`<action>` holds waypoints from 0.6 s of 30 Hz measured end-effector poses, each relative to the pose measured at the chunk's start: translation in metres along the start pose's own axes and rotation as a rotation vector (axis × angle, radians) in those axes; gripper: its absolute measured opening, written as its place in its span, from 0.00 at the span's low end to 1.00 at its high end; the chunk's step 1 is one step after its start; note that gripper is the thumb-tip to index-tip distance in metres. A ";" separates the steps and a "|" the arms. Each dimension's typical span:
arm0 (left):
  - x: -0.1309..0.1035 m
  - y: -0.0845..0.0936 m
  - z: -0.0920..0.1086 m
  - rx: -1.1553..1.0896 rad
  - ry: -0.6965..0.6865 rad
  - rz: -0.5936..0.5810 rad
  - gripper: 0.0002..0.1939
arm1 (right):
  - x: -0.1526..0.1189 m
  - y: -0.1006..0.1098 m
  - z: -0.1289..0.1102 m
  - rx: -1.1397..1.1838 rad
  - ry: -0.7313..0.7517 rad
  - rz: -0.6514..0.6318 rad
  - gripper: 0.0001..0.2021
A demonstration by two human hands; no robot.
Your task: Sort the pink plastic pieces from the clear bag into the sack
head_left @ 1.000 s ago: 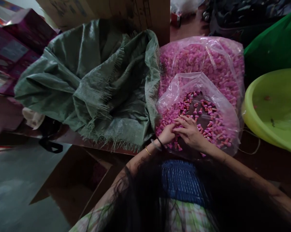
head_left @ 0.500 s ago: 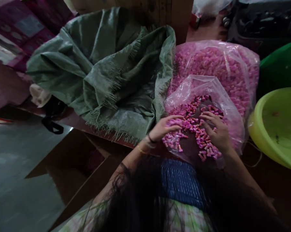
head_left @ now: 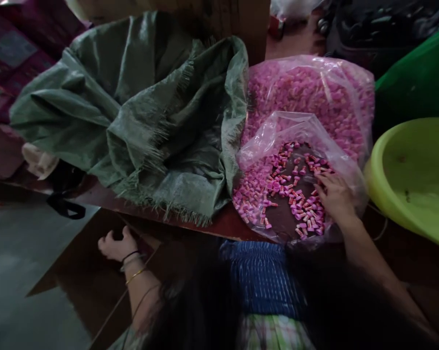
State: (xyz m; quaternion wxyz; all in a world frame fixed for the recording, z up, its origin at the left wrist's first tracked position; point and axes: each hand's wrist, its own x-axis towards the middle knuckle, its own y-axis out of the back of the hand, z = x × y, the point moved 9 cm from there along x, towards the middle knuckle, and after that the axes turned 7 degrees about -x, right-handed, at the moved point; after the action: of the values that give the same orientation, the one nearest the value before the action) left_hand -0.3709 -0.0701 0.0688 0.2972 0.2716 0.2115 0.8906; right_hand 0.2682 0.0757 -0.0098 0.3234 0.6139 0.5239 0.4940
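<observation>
While my right hand (head_left: 334, 197) lies flat with fingers spread on the loose pink caps (head_left: 299, 206) in the open clear bag (head_left: 299, 131) on the tabletop (head_left: 227, 222), my left hand (head_left: 113, 244) hangs low at the near left, loosely curled, over a brown box (head_left: 84, 272) below the green sack (head_left: 139, 112).
</observation>
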 end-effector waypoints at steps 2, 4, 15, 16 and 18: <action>-0.015 -0.036 0.048 -0.196 -0.286 0.098 0.11 | 0.005 -0.007 0.002 -0.046 -0.001 0.005 0.15; -0.044 -0.099 0.112 -0.267 -0.498 -0.059 0.12 | 0.010 -0.010 0.001 -0.071 -0.010 0.027 0.14; -0.225 -0.321 0.278 0.020 -0.779 -1.166 0.18 | 0.000 0.007 -0.082 0.582 0.118 -0.238 0.16; -0.214 -0.319 0.266 0.019 -0.703 -1.168 0.14 | 0.007 0.003 -0.078 0.571 0.121 -0.245 0.15; -0.191 -0.312 0.249 -0.036 -0.572 -1.170 0.12 | 0.028 -0.006 -0.059 0.457 0.109 -0.196 0.14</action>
State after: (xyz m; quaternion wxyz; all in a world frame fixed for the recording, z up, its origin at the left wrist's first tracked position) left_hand 0.0395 0.0893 0.0221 0.7822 0.3328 0.2221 0.4776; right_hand 0.2096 0.0967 0.0100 0.1937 0.5896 0.6959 0.3613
